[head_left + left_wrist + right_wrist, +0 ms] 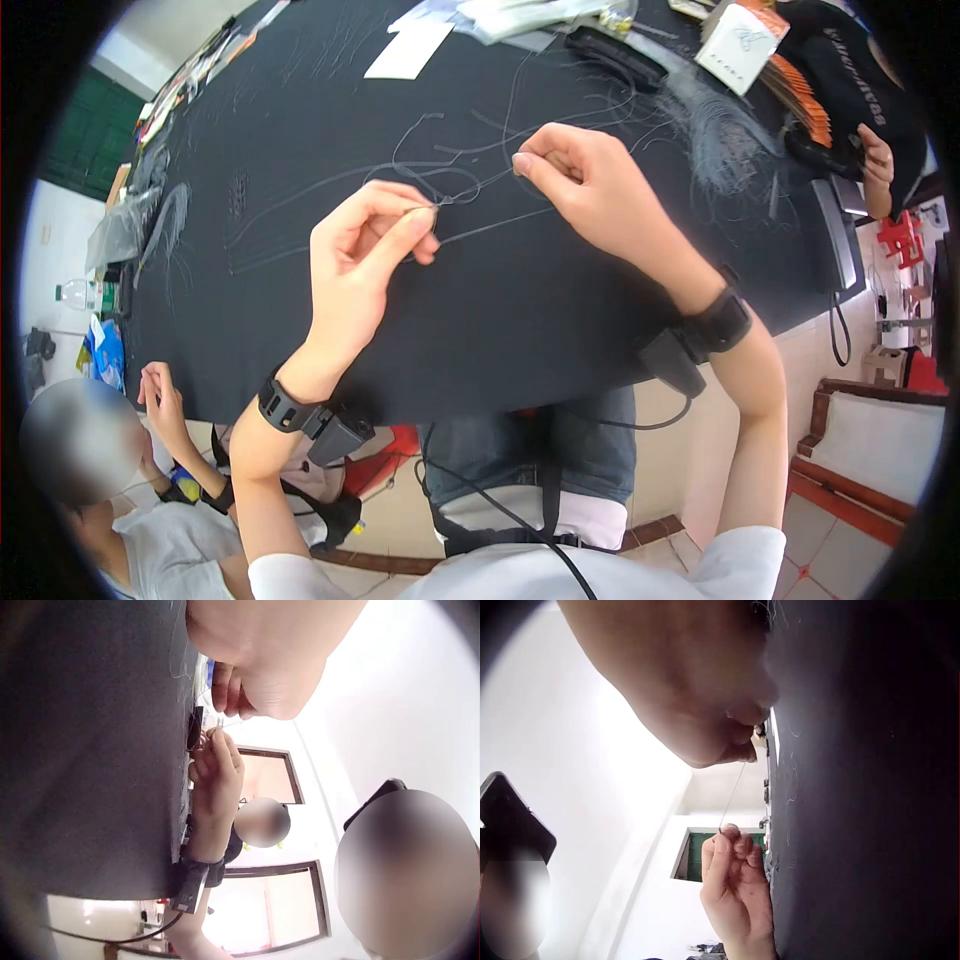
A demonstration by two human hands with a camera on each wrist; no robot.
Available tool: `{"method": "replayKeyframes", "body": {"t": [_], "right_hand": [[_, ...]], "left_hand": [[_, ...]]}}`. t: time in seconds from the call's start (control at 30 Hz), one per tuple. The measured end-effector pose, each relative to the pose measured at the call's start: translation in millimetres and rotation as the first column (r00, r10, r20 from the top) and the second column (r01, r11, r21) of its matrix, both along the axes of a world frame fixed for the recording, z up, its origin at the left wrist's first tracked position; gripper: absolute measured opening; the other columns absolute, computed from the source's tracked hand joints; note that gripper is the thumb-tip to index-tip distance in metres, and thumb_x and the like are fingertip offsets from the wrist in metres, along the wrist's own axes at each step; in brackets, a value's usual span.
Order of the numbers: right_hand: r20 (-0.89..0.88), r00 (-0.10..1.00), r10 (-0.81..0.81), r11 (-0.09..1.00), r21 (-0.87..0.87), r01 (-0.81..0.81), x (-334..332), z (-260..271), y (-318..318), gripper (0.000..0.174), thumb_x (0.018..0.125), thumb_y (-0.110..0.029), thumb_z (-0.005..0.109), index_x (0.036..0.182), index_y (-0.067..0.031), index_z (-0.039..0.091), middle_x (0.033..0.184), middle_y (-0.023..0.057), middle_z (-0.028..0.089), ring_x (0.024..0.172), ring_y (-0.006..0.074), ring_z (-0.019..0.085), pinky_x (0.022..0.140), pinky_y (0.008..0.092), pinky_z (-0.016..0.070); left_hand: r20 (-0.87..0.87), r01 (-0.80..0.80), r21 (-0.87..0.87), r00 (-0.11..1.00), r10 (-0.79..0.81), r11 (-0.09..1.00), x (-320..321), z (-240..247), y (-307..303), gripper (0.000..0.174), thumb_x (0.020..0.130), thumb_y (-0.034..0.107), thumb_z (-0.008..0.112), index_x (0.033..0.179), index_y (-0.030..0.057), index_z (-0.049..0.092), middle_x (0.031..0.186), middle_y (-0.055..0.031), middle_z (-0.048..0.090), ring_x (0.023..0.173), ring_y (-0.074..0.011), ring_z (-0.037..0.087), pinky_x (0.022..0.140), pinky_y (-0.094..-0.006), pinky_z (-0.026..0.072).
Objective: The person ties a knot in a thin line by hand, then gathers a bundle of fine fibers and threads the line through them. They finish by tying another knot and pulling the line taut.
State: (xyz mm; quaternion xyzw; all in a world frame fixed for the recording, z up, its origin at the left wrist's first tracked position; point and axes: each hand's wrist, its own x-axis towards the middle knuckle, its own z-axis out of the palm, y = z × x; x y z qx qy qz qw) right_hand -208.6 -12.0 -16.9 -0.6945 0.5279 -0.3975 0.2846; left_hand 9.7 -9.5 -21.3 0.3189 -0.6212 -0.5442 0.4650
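Observation:
Above the black table, my left hand (pixel 362 255) pinches a thin clear strand (pixel 733 796) between thumb and index finger, its other fingers bent. My right hand (pixel 592 185), farther right and a little higher in the head view, pinches the same strand with thumb and curled index finger. Between the two hands the strand runs straight in the right wrist view. Looser loops of clear filament (pixel 462 172) show beside my left fingertips in the head view. The strand's ends are hidden by the fingers.
More loose filaments (pixel 300 190) lie across the black tabletop (pixel 500 320). A thick bundle of strands (pixel 725 130), a black case (pixel 615 58) and a white card (pixel 410 50) are toward the back. People sit at left (pixel 180 540) and right (pixel 835 90).

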Motion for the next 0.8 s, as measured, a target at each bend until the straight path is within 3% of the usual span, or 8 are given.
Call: {"method": "replayKeyframes", "body": {"t": [0.1,0.3,0.47,0.57,0.6,0.7,0.73,0.8], "right_hand": [[0.041,0.997,-0.063,0.997,-0.04,0.065,-4,-1,-6,0.021,0.083,-0.016,0.056,0.083,0.0049,0.061,0.06,0.0103,0.057,0.052,0.0135,0.051,0.05,0.0279,0.0394],[0.116,0.973,-0.202,0.963,-0.16,0.219,-24,13,-12,0.021,0.083,-0.015,0.056,0.083,0.0041,0.063,0.059,0.0099,0.058,0.052,0.0125,0.05,0.051,0.0277,0.0393],[-0.283,0.927,-0.244,0.97,-0.067,0.235,-67,27,15,0.025,0.082,-0.019,0.054,0.084,0.0042,0.063,0.073,0.0178,0.063,0.071,0.0269,0.063,0.066,0.034,0.0478],[-0.303,0.898,-0.32,0.941,0.006,0.338,-89,25,36,0.025,0.083,-0.017,0.052,0.085,0.0048,0.063,0.073,0.0177,0.063,0.07,0.0286,0.063,0.067,0.0346,0.0479],[-0.399,0.843,-0.361,0.932,-0.185,0.312,-97,22,42,0.023,0.083,-0.015,0.05,0.088,0.0044,0.062,0.082,0.0199,0.064,0.081,0.0312,0.062,0.075,0.037,0.0464],[-0.452,0.748,-0.486,0.868,-0.353,0.35,-127,11,47,0.025,0.083,-0.014,0.05,0.096,0.0041,0.06,0.097,0.0224,0.061,0.096,0.0337,0.056,0.084,0.0395,0.0423],[-0.486,0.752,-0.446,0.895,-0.223,0.387,-131,13,48,0.032,0.084,-0.014,0.05,0.11,0.0043,0.054,0.115,0.0244,0.053,0.111,0.0356,0.047,0.095,0.0395,0.0364],[-0.535,0.766,-0.357,0.934,-0.231,0.274,-142,-7,42,0.037,0.085,-0.014,0.049,0.117,0.0048,0.048,0.122,0.0242,0.048,0.116,0.0352,0.044,0.099,0.0383,0.0342]], "left_hand": [[-0.022,-0.008,0.087,1.0,0.01,0.996,2,1,-2,0.008,0.085,0.009,0.055,0.083,0.0014,0.058,0.091,-0.0065,0.056,0.064,-0.0094,0.052,0.058,-0.0226,0.0412],[-0.04,-0.028,0.151,0.999,0.035,0.988,2,4,-7,0.011,0.085,0.013,0.057,0.086,0.0023,0.059,0.066,-0.0001,0.052,0.059,-0.0071,0.046,0.057,-0.0217,0.0357],[0.004,-0.029,0.133,1.0,0.028,0.991,6,2,-12,0.01,0.085,0.014,0.057,0.085,0.0042,0.061,0.064,0.0023,0.05,0.058,-0.0059,0.044,0.055,-0.0208,0.0335],[0.061,-0.028,0.138,0.998,0.02,0.99,4,3,-8,0.01,0.085,0.015,0.058,0.084,0.005,0.061,0.064,0.0031,0.05,0.058,-0.0051,0.043,0.054,-0.0203,0.0331],[0.067,-0.018,0.13,0.998,0.009,0.991,3,3,-8,0.01,0.085,0.015,0.058,0.084,0.0051,0.061,0.064,0.0031,0.05,0.058,-0.0049,0.043,0.054,-0.0202,0.033],[0.089,0.014,0.109,0.996,-0.024,0.994,0,3,-5,0.01,0.085,0.015,0.058,0.084,0.0051,0.061,0.064,0.0034,0.05,0.058,-0.0044,0.043,0.054,-0.0198,0.0326],[0.097,0.02,0.106,0.995,-0.031,0.994,-1,3,-3,0.01,0.085,0.015,0.058,0.084,0.0051,0.061,0.065,0.0034,0.05,0.058,-0.0043,0.044,0.054,-0.0196,0.0326],[0.115,0.034,0.11,0.992,-0.046,0.993,-2,4,-1,0.01,0.085,0.015,0.058,0.084,0.0051,0.061,0.065,0.0035,0.051,0.058,-0.0042,0.044,0.054,-0.0194,0.0326]]}}
